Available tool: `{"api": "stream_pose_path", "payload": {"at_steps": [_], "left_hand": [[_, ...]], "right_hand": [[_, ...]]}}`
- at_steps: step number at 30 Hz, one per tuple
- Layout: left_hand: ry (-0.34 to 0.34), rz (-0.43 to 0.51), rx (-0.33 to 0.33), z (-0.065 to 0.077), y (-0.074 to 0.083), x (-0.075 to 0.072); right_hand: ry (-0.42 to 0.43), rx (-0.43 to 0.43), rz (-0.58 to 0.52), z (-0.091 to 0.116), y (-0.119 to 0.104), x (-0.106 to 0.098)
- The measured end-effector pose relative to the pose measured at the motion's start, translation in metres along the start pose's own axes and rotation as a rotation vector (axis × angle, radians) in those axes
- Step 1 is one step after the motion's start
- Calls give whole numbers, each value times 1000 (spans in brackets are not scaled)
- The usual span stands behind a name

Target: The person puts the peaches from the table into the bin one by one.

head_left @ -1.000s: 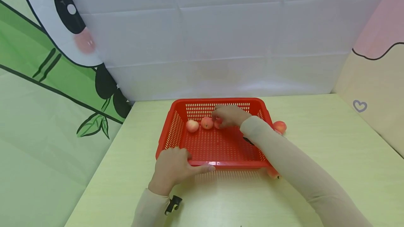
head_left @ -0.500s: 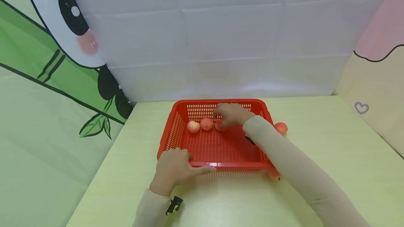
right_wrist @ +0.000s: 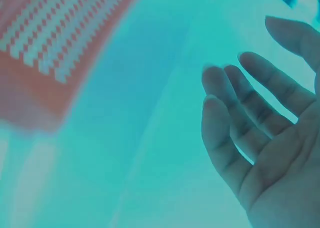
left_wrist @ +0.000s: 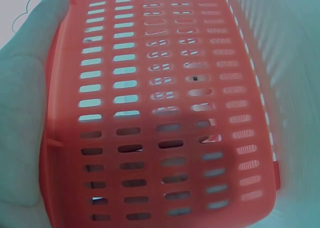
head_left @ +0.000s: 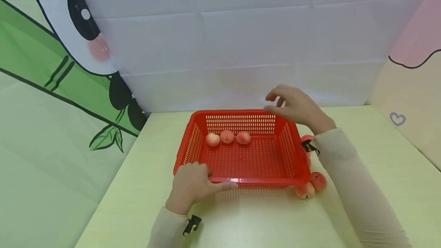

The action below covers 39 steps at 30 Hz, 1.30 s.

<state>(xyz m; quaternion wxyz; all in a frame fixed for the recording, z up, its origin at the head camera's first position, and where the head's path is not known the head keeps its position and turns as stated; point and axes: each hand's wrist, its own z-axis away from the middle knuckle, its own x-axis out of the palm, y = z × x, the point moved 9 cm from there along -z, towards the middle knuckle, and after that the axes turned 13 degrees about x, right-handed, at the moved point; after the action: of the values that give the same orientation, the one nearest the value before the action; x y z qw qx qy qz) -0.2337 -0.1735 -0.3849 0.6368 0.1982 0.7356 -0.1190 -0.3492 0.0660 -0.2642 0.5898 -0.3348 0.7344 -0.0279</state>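
A red plastic basket (head_left: 237, 182) stands on the table with three small red-and-yellow apples (head_left: 243, 137) in a row near its back wall. My left hand (head_left: 191, 185) grips the basket's near-left corner, thumb lying along the front rim. In the left wrist view that hand runs along the rim beside the slotted basket wall (left_wrist: 105, 97). Above the back right corner is my right hand (head_left: 294, 104), holding nothing, its fingers apart and loosely bent. The right wrist view shows the same hand (right_wrist: 265, 123) with the basket (right_wrist: 45, 95) off to the left.
Several more apples (head_left: 318, 181) lie on the table along the basket's right side, partly hidden by the right sleeve (head_left: 358, 186). The pale wooden table (head_left: 255, 221) meets a printed cloth backdrop (head_left: 241, 49) behind the basket.
My right hand has let go of the third apple inside the basket, then lifted up and right, out over the back right corner. The left hand keeps its hold.
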Motion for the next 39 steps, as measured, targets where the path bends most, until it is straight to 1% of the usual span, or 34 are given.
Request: {"api": "stream_pose_path", "payload": {"at_steps": [1, 3, 4, 6, 8, 10, 13, 15, 17, 19, 24, 26, 27, 30, 35, 39], "left_hand": [[1, 2, -2, 0, 0, 0], [1, 4, -9, 0, -1, 0], [-1, 6, -16, 0, -2, 0], [-6, 0, -27, 1, -4, 1], [-11, -2, -34, 2, -6, 2], [-13, -4, -36, 3, -7, 2], [-10, 2, -31, 3, -8, 3], [-8, 0, -26, 4, -8, 3], [-11, -2, -25, 4, -7, 4], [-19, -5, -26, 4, -7, 5], [-12, -5, -28, 4, -4, 5], [-2, -3, -19, 2, -2, 4], [-1, -3, -15, 1, -2, 4], [-6, -8, -7, -2, -1, 4], [-17, -9, -12, -3, -2, 4], [-17, -13, -15, -3, -2, 5]], "right_hand": [[47, 6, -12, 9, 6, -12], [128, 30, -22, 28, 19, -29], [160, 44, -15, 37, 25, -35], [201, 73, 12, 53, 38, -39], [219, 101, 30, 65, 49, -39], [228, 104, 35, 74, 60, -35], [237, 71, 14, 80, 73, -28], [228, 46, 16, 81, 80, -22], [206, 24, 36, 80, 86, -15], [150, 29, 60, 77, 94, -6], [-100, 92, 80, 75, 119, 23], [-169, 106, 73, 76, 130, 33], [-188, 106, 68, 77, 134, 38], [-205, 78, 33, 76, 142, 49], [-242, 33, -16, 74, 147, 68], [-260, 20, -25, 75, 151, 76]]}}
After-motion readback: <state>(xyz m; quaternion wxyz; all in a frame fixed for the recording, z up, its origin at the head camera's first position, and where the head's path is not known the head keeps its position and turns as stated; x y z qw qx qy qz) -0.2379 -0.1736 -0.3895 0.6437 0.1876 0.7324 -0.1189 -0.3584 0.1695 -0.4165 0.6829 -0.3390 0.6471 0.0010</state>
